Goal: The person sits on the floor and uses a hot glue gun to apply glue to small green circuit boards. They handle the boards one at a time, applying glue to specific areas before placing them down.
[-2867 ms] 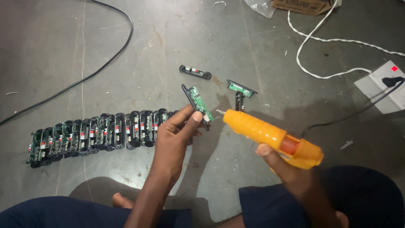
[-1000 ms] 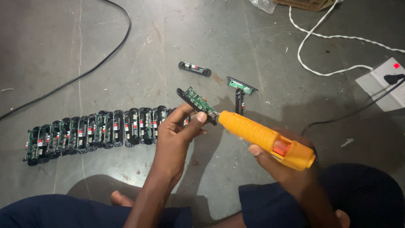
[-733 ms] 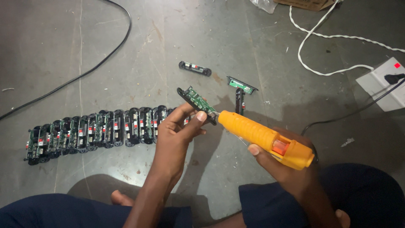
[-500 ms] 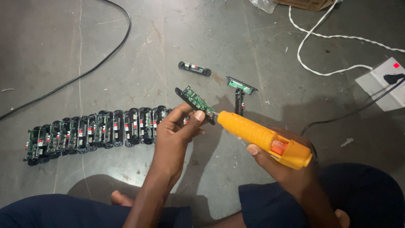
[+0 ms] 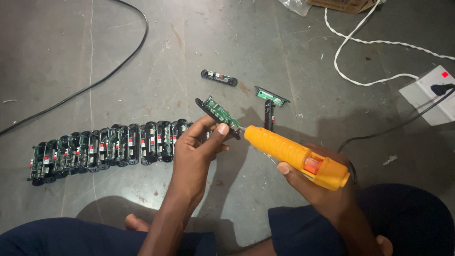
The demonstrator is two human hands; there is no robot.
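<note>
The left hand (image 5: pixel 201 147) pinches a small green circuit board in a black frame (image 5: pixel 219 115) by its edges. It looks light, stiff and fragile. The right hand (image 5: pixel 317 187) grips an orange plastic glue gun (image 5: pixel 296 156), nozzle touching the board.

One small green circuit board with a black bezel (image 5: pixel 219 113) was held up. Three more boards lay loose on the floor: one (image 5: pixel 219 77), a second (image 5: pixel 271 96) and a third (image 5: pixel 269 115). A row of roughly a dozen boards (image 5: pixel 106 151) lay packed too tightly to count exactly. There was one orange glue gun (image 5: pixel 298 157), one white socket box (image 5: pixel 429 95), one white cord (image 5: pixel 360 42) and two black cables (image 5: pixel 102 80) (image 5: pixel 393 130).

Orange glue gun (image 5: pixel 296 156), green circuit board (image 5: pixel 220 114) (black-framed), white cable (image 5: pixel 360 42), grey floor (image 5: pixel 142 199).
</note>
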